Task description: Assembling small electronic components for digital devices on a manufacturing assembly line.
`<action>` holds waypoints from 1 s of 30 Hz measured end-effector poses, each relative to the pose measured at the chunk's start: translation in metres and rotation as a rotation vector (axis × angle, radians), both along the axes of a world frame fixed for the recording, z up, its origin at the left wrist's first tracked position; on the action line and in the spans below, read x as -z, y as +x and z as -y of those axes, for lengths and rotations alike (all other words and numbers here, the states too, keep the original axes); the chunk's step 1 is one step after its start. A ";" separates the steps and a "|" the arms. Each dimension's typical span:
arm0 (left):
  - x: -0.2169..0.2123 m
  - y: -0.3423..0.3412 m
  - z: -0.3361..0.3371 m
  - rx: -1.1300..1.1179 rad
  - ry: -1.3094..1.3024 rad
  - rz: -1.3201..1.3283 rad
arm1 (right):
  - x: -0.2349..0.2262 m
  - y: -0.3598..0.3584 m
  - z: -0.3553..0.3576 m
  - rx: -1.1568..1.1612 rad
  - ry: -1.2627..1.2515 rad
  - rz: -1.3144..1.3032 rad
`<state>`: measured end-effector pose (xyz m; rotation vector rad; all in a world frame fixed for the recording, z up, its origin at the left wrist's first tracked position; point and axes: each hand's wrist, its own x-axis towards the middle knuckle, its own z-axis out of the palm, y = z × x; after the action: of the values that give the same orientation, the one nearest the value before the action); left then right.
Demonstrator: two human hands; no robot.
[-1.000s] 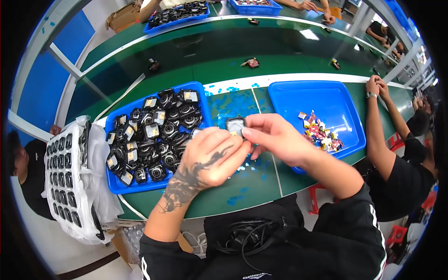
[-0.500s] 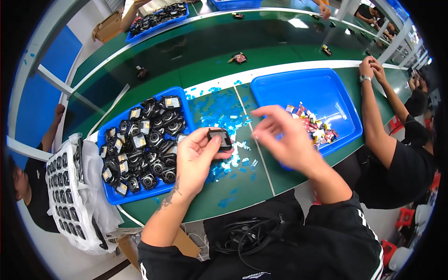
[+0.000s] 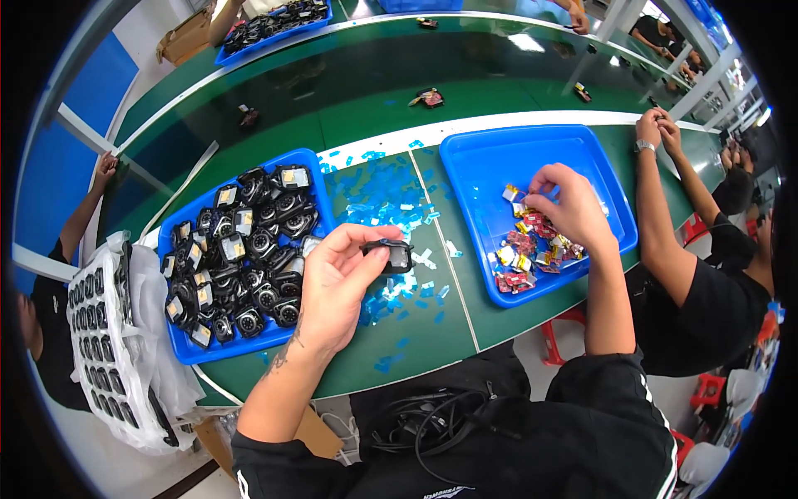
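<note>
My left hand (image 3: 332,279) is closed on a black watch case (image 3: 401,257), square with a greyish face, gripped between thumb and fingers above the table. My right hand (image 3: 573,208) is over the right blue tray (image 3: 474,166), thumb and fingertips drawn together; what they hold, if anything, I cannot make out. Just below it lies a heap of small red, yellow and white parts (image 3: 540,241). Left of my left hand, a second blue tray (image 3: 249,339) is piled with black watch cases (image 3: 262,243), several showing pale squares.
Blue film scraps (image 3: 374,200) litter the green table between the trays. At the left stands a white-wrapped stack of moulded trays (image 3: 108,341) with black pieces. Beyond a white rail, small assemblies (image 3: 429,98) lie on a green surface. A co-worker's arms (image 3: 665,200) are at the right.
My right hand has moved right, from beside the watch case to over the right tray, and its fingers have drawn together. My left hand still holds the watch case, shifted slightly left.
</note>
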<state>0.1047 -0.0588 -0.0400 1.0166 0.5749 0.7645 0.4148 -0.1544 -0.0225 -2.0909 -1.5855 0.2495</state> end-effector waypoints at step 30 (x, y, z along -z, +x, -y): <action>-0.008 -0.005 0.011 0.036 0.664 -0.300 | -0.017 -0.130 -0.001 -0.380 0.436 -0.569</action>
<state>0.0994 -0.0697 -0.0320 1.7707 0.5660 0.7937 0.2849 -0.1536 -0.0060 -1.2372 -1.4935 0.5225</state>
